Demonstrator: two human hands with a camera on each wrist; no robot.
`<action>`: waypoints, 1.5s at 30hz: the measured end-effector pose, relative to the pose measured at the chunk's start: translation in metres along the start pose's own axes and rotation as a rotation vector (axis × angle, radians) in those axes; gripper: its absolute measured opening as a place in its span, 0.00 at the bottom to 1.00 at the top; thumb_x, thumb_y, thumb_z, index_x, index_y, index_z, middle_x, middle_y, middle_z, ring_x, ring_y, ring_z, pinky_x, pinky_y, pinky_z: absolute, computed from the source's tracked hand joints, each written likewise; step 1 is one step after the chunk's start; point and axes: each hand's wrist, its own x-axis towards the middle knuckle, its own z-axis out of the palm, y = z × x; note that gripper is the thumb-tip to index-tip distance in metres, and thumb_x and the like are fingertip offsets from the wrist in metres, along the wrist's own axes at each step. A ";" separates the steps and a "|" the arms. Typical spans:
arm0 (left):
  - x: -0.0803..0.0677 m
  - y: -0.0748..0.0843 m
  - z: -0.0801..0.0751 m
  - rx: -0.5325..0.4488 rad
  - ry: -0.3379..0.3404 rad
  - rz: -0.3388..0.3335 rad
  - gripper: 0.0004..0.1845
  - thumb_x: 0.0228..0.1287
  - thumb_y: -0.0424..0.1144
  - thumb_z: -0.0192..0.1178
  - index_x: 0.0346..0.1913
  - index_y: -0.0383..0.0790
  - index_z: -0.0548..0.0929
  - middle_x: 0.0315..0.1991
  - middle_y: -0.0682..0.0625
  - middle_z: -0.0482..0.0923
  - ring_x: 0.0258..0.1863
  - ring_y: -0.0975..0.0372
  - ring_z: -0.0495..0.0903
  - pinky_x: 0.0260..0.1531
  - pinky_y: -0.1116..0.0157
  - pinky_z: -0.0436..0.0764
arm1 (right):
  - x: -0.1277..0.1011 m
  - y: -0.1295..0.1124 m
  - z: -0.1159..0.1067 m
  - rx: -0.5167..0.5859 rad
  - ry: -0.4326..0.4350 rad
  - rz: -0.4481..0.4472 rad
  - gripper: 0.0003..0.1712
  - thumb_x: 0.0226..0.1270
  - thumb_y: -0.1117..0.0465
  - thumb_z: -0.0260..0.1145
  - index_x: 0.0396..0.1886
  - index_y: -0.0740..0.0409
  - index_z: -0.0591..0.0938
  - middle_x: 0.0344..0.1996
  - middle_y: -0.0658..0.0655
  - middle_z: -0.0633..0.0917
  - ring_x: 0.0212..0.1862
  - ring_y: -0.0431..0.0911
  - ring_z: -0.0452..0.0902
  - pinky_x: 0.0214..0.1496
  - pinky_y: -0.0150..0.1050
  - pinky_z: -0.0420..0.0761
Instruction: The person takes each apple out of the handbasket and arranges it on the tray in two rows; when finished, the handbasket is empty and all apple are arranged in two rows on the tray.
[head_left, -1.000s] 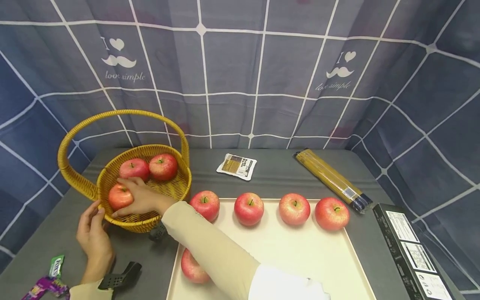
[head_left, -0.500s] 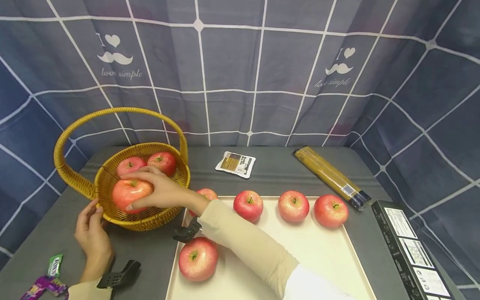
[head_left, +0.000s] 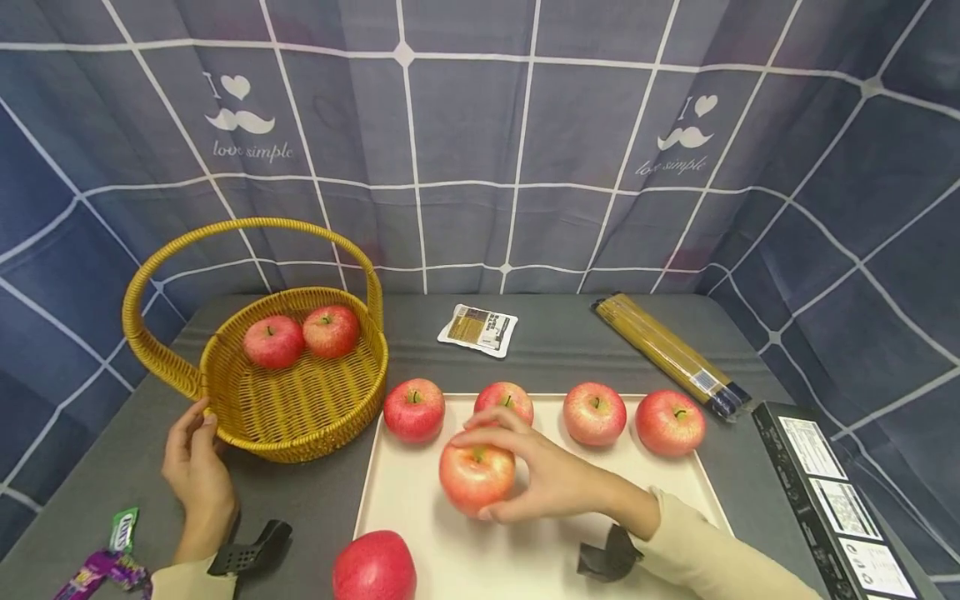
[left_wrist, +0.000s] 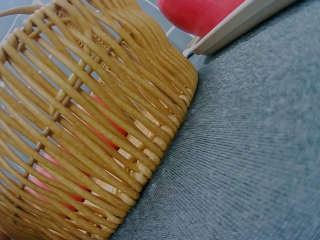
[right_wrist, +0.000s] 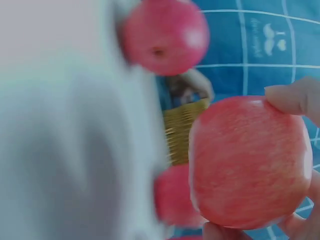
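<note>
The grip of the right hand was a pinch: the thumb and fingers closed about opposite sides of a red-yellow apple, held stem up over the cream tray. The left hand touched the rim of the woven basket with its fingertips, just beside the foot of the handle; whether these pinched the rim could not be told. Inside the basket, two apples lay side by side toward the far wall. Four more apples formed a row along the tray's far edge, the second from the left partly hidden by the right hand, and a deep-red apple sat at the near left. Behind the tray lay a flat pouch and a long yellow packet; a black box stood to the right, and wrapped sweets lay at the near left.
</note>
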 end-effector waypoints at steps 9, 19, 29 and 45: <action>0.001 0.000 -0.003 0.013 0.025 -0.031 0.13 0.63 0.33 0.52 0.49 0.40 0.80 0.38 0.57 0.75 0.38 0.69 0.70 0.32 0.77 0.68 | -0.063 0.018 0.022 -0.204 0.009 -0.075 0.42 0.42 0.54 0.73 0.60 0.39 0.66 0.57 0.44 0.62 0.56 0.35 0.65 0.52 0.32 0.71; 0.002 -0.002 -0.003 0.020 0.026 -0.041 0.14 0.63 0.34 0.52 0.50 0.40 0.80 0.39 0.58 0.75 0.38 0.69 0.70 0.33 0.77 0.68 | -0.061 0.004 0.009 -0.397 -0.023 -0.033 0.47 0.45 0.35 0.67 0.66 0.38 0.60 0.63 0.47 0.61 0.58 0.39 0.66 0.53 0.39 0.72; 0.003 0.000 -0.003 -0.003 0.022 -0.022 0.14 0.62 0.34 0.53 0.49 0.40 0.80 0.38 0.58 0.76 0.38 0.69 0.71 0.31 0.78 0.69 | -0.011 -0.040 0.031 -0.438 0.122 -0.223 0.38 0.55 0.41 0.63 0.64 0.43 0.62 0.62 0.47 0.63 0.62 0.40 0.61 0.56 0.37 0.70; 0.002 -0.001 -0.001 0.019 0.010 0.012 0.13 0.62 0.33 0.52 0.49 0.39 0.80 0.38 0.57 0.76 0.36 0.69 0.70 0.31 0.78 0.68 | 0.026 -0.054 0.098 -0.562 -0.168 -0.061 0.37 0.57 0.42 0.61 0.66 0.32 0.57 0.64 0.50 0.60 0.60 0.41 0.63 0.51 0.31 0.73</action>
